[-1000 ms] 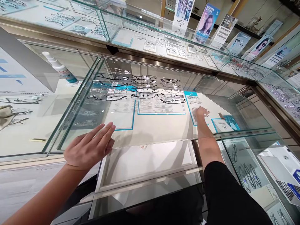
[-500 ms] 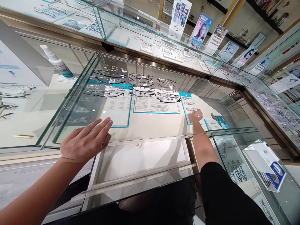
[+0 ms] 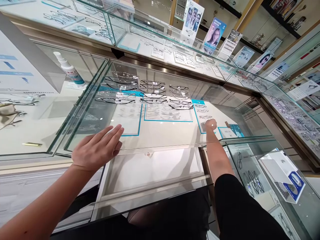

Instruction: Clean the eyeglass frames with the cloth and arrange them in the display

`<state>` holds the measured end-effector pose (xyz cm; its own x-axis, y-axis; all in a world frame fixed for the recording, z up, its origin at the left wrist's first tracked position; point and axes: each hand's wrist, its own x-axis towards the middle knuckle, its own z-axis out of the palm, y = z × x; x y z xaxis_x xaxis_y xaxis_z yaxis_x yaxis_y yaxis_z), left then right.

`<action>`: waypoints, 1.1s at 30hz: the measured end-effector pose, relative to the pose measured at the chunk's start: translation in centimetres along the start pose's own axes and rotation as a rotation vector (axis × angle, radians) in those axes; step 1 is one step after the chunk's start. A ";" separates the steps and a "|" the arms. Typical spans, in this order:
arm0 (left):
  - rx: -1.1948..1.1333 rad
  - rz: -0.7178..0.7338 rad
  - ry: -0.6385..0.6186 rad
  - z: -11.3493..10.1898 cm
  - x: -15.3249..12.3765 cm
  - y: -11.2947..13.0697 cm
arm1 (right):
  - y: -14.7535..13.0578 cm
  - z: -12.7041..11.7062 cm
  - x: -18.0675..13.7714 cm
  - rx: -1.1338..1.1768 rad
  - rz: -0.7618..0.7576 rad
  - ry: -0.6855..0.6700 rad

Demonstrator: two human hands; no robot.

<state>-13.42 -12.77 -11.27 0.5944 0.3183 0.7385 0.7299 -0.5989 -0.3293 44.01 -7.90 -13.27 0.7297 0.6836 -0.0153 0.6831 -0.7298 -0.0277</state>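
Note:
My left hand (image 3: 97,148) lies flat over the glass top (image 3: 130,141) of a display case near its front edge, fingers stretched out and holding nothing. Inside the case, my right hand (image 3: 211,124) is closed at a blue-edged card (image 3: 199,102) on the right; its fingertips and anything in them are hidden. Just beyond that hand, a few thin eyeglasses (image 3: 205,117) lie on the card. Rows of dark-framed eyeglasses (image 3: 153,100) with small white tags stand toward the back left of the case. An open white drawer (image 3: 155,170) sits below.
A white spray bottle (image 3: 72,71) stands at the left, with a tan cloth (image 3: 7,115) at the edge of view. To the right is a white and blue box (image 3: 285,176) on glass. Behind, another glass case holds eyeglasses and upright advertising cards (image 3: 215,35).
The view has shifted slightly, so things at the left appear further right. A tan cloth now shows at the left edge. Both hands keep nearly the same places.

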 end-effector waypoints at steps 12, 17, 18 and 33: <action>0.021 0.006 -0.006 -0.2 0.3 0.0 | -6.8 -0.5 -13.3 -0.081 -0.742 -0.176; -0.002 -0.016 -0.044 -0.1 0.1 -0.1 | -6.9 -2.5 -24.9 -0.180 -1.098 -0.693; 0.011 -0.007 -0.041 -0.1 0.1 -0.1 | -6.6 -4.0 -26.4 -0.184 -1.174 -0.821; -0.206 -0.037 -0.528 -1.2 2.4 -2.0 | -12.3 -12.8 -3.8 0.060 -1.187 -0.007</action>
<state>-13.87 -11.69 -8.13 0.6963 0.6344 0.3357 0.7040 -0.6947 -0.1476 33.22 -1.62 -0.08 -0.3591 0.9322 0.0461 0.9293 0.3617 -0.0745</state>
